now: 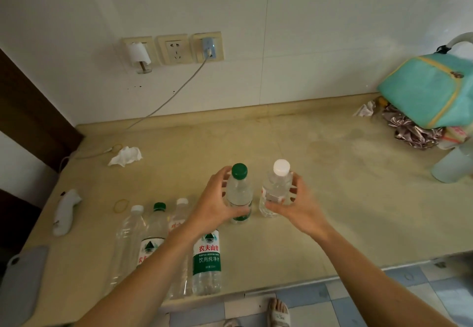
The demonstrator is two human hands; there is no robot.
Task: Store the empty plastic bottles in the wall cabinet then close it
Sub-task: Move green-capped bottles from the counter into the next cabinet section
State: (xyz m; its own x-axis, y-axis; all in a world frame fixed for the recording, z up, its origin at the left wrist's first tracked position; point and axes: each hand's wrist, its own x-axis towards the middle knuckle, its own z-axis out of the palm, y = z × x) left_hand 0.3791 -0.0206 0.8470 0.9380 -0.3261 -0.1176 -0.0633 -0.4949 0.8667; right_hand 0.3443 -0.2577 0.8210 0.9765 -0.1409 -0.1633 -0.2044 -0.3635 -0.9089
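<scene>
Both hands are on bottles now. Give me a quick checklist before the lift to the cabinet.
1. Left hand grips the green-cap bottle: ok.
2. Right hand grips the white-cap bottle: ok.
3. Both caps on: ok.
4. Both bottles upright on the counter, apart from each other: ok.
5. Cabinet open and reachable: cannot tell, it is out of view.
6. Remaining bottles: four still lie by the near edge, such as the labelled bottle; not ok, task unfinished.
</scene>
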